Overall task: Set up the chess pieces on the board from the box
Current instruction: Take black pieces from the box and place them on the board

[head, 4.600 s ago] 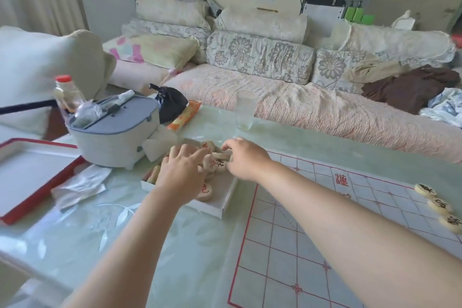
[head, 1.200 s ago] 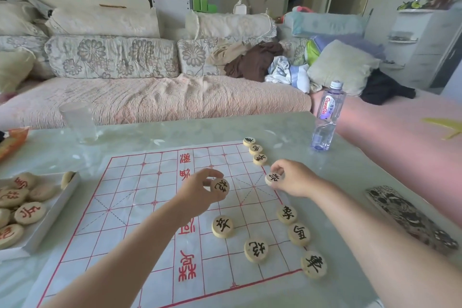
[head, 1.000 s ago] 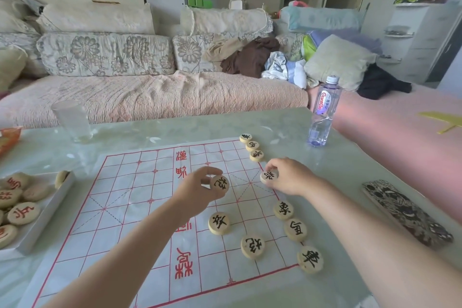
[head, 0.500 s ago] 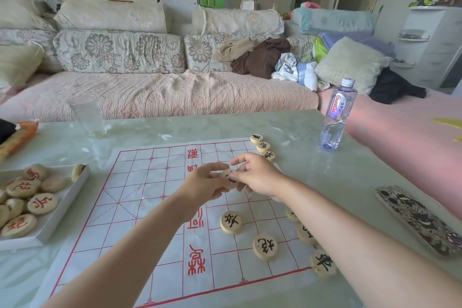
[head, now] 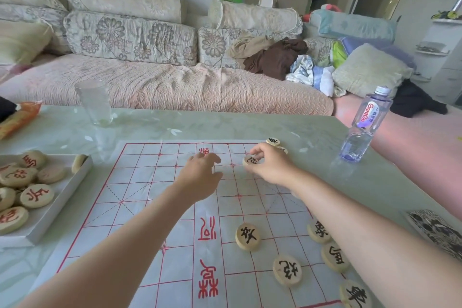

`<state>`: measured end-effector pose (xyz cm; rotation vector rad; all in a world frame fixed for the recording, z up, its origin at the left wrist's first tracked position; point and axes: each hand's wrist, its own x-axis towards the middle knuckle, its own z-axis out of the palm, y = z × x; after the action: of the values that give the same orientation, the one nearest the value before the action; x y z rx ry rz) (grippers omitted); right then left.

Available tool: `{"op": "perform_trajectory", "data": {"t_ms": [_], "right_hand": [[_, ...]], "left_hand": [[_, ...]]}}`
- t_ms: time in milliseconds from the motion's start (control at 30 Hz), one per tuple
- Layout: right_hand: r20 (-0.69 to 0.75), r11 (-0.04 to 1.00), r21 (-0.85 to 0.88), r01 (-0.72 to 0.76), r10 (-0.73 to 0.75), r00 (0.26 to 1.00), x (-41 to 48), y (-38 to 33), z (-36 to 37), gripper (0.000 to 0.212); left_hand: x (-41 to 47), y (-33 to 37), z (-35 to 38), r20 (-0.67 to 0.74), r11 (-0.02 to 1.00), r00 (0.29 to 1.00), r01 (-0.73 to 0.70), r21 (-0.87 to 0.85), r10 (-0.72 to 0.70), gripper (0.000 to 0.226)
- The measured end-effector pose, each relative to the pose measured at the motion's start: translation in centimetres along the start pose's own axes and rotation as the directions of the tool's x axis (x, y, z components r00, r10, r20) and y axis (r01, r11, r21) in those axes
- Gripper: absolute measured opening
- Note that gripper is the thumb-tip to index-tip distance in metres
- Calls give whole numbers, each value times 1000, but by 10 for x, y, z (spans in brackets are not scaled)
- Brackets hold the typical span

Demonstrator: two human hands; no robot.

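The board [head: 140, 207] lies bare across its left and middle squares, open to a reach. Along its right edge black-lettered discs [head: 286, 270] crowd the near corner. The box [head: 50, 215] of discs flanks the left edge, a glass [head: 93, 102] stands beyond it, a water bottle [head: 365, 125] off the far right corner

A single head-worn wide-angle view looks forward and down from close above the near edge of the bench [head: 250, 122]. The board [head: 175, 207] fills the lower middle of the frame, both forearms entering from the bottom edge. The box [head: 50, 212] sits at the left edge, and a sofa [head: 162, 87] crosses the upper half, farther off.
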<state>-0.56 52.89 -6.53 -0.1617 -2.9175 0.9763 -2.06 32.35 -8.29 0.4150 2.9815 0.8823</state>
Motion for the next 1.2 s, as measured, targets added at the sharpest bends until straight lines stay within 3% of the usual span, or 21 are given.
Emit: {"op": "perform_trajectory", "data": {"t_ms": [100,600,933,1200], "right_hand": [[-57,990,-135,-27,20,998,24,9,5,23],[-74,936,-353,5,-34,997,54,-10,15,22],[25,951,-218,221,-221,975,27,-105,44,12],[164,910,-107,400,-381,910,1,-217,112,13]], "left_hand": [[3,-21,4,-22,965,997,-68,253,76,41],[5,-36,9,-67,977,992,-92,194,107,41],[-19,-73,-55,-250,998,968,11,70,7,33],[-83,-158,-143,-384,972,917,181,152,-111,30]]}}
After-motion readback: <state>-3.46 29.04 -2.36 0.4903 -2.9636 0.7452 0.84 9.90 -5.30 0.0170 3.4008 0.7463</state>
